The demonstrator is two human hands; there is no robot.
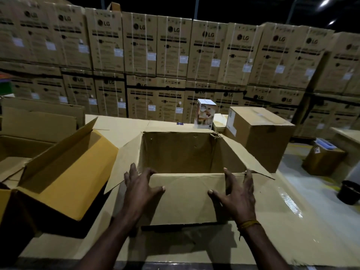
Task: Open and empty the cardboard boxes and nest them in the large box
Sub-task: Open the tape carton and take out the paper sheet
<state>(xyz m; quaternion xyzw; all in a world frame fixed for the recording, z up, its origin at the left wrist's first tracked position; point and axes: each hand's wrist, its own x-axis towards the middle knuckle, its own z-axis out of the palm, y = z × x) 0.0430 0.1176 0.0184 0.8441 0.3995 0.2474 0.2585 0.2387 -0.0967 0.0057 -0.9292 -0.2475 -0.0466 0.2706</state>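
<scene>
An open brown cardboard box (176,151) stands in front of me on the cardboard-covered table (272,221), all its flaps folded outward, and what I can see of its inside holds nothing. My left hand (139,189) and my right hand (236,193) rest with fingers spread on its near flap, at the left and right ends. To the left lies a larger open box (66,172) with a yellowish inner flap, tilted toward me. A closed brown box (261,133) stands at the back right. A small white printed carton (205,114) stands upright behind the open box.
A wall of stacked washing-machine cartons (175,55) fills the background. More open cardboard (39,121) lies at the far left. On the floor to the right sit a small brown box (323,158) and a dark bucket (348,191).
</scene>
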